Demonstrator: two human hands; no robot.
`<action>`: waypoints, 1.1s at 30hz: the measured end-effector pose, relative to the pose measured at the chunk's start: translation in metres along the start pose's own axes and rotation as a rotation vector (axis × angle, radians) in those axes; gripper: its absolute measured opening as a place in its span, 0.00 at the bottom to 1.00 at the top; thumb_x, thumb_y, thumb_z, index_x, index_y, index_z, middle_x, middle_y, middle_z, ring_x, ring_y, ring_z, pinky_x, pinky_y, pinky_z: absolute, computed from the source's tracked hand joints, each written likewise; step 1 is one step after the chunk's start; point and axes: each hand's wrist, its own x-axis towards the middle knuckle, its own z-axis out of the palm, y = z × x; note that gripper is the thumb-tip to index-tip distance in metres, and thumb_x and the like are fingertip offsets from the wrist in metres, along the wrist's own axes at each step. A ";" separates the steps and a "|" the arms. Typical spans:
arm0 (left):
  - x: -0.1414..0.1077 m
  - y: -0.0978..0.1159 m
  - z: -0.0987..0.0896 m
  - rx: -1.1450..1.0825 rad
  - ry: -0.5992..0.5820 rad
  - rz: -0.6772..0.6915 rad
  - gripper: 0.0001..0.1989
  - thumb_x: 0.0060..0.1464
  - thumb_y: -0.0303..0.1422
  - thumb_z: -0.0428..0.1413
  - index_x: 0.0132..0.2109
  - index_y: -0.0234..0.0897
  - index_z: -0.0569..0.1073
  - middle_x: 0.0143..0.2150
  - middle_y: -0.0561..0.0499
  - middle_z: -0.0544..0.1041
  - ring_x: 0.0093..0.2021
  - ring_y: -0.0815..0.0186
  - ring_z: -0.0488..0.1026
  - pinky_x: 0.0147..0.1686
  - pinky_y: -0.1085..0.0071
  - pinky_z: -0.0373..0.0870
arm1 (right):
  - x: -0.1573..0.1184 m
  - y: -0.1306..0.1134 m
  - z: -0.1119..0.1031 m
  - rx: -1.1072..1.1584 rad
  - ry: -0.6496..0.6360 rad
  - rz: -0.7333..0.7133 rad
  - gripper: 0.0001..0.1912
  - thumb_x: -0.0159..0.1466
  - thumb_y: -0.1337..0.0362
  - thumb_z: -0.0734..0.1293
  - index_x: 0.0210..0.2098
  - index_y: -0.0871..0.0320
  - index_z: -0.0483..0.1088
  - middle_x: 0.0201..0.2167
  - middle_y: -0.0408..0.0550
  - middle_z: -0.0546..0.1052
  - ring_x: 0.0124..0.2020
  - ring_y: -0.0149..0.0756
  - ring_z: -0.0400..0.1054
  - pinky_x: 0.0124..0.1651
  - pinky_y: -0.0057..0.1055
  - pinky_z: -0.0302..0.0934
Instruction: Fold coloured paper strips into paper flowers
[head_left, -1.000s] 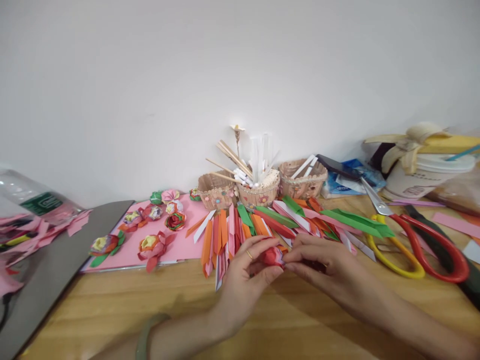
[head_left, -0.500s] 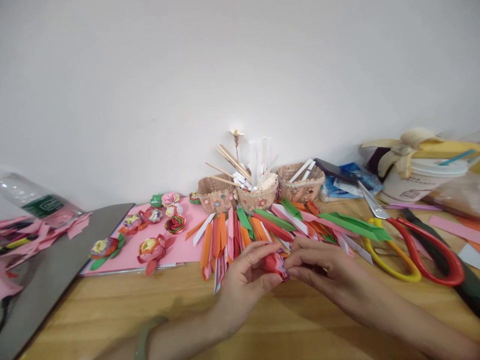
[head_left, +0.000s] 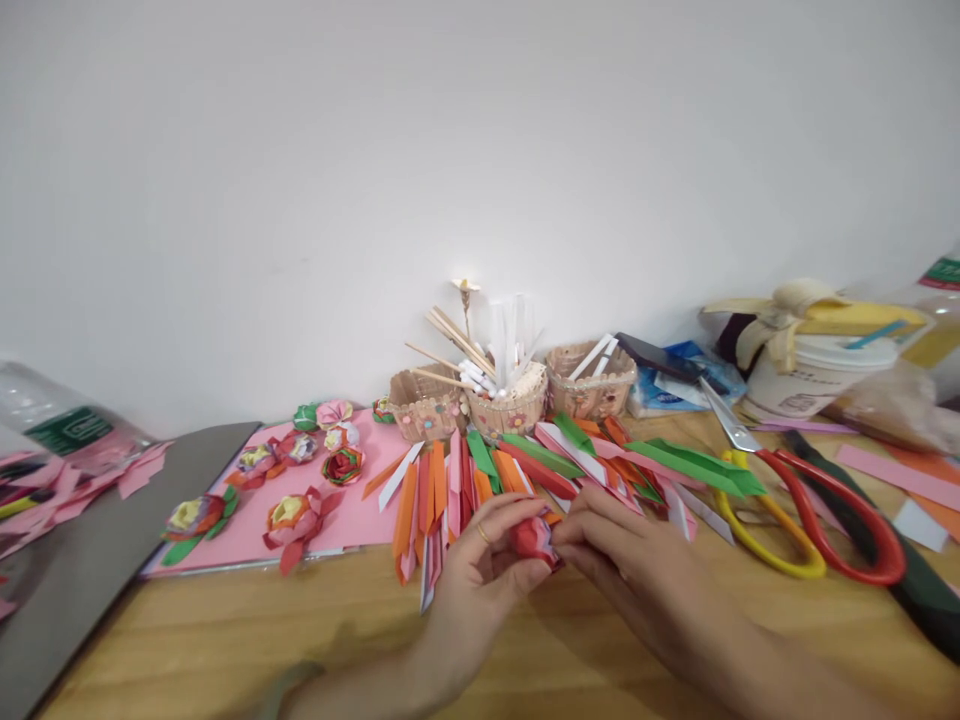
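My left hand (head_left: 474,590) holds a small red and pink folded paper flower (head_left: 531,540) between thumb and fingers, above the wooden table. At the flower's right edge, the closed fingertips of my right hand (head_left: 637,560) pinch it; part of the flower is hidden by the fingers. Just behind both hands lies a fan of folded paper strips (head_left: 431,490) in orange, pink, red, white and green. Several finished paper flowers (head_left: 296,520) rest on a pink paper sheet (head_left: 247,545) to the left.
Small woven baskets (head_left: 427,405) with sticks stand along the wall. Red-and-yellow-handled scissors (head_left: 847,510) lie at right, near a phone (head_left: 660,357) and a lidded cup (head_left: 817,375) with a banana peel (head_left: 780,320). A plastic bottle (head_left: 71,425) and pink scraps are at far left.
The view has shifted slightly, so the table things appear lower and a little to the left. My right fingers have turned slightly at the flower's edge; the left hand keeps its hold.
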 end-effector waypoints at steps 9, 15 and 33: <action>-0.001 -0.002 -0.003 0.017 -0.026 0.094 0.17 0.49 0.30 0.62 0.46 0.53 0.76 0.54 0.50 0.67 0.53 0.62 0.69 0.50 0.69 0.70 | 0.002 -0.002 -0.006 0.052 0.004 -0.108 0.10 0.66 0.71 0.58 0.32 0.55 0.69 0.29 0.45 0.72 0.28 0.30 0.70 0.30 0.25 0.64; 0.002 0.000 -0.005 0.017 -0.057 0.104 0.17 0.47 0.30 0.63 0.46 0.50 0.77 0.55 0.46 0.67 0.54 0.58 0.69 0.50 0.65 0.71 | 0.003 -0.006 -0.015 -0.025 -0.012 -0.195 0.13 0.67 0.69 0.56 0.35 0.56 0.71 0.30 0.47 0.74 0.28 0.30 0.71 0.28 0.23 0.64; -0.002 -0.008 -0.008 0.053 -0.125 0.076 0.19 0.51 0.31 0.60 0.51 0.53 0.74 0.59 0.46 0.65 0.54 0.57 0.69 0.47 0.67 0.71 | 0.003 -0.006 -0.003 -0.204 0.138 -0.162 0.16 0.69 0.67 0.53 0.30 0.54 0.68 0.25 0.43 0.75 0.22 0.28 0.72 0.22 0.22 0.62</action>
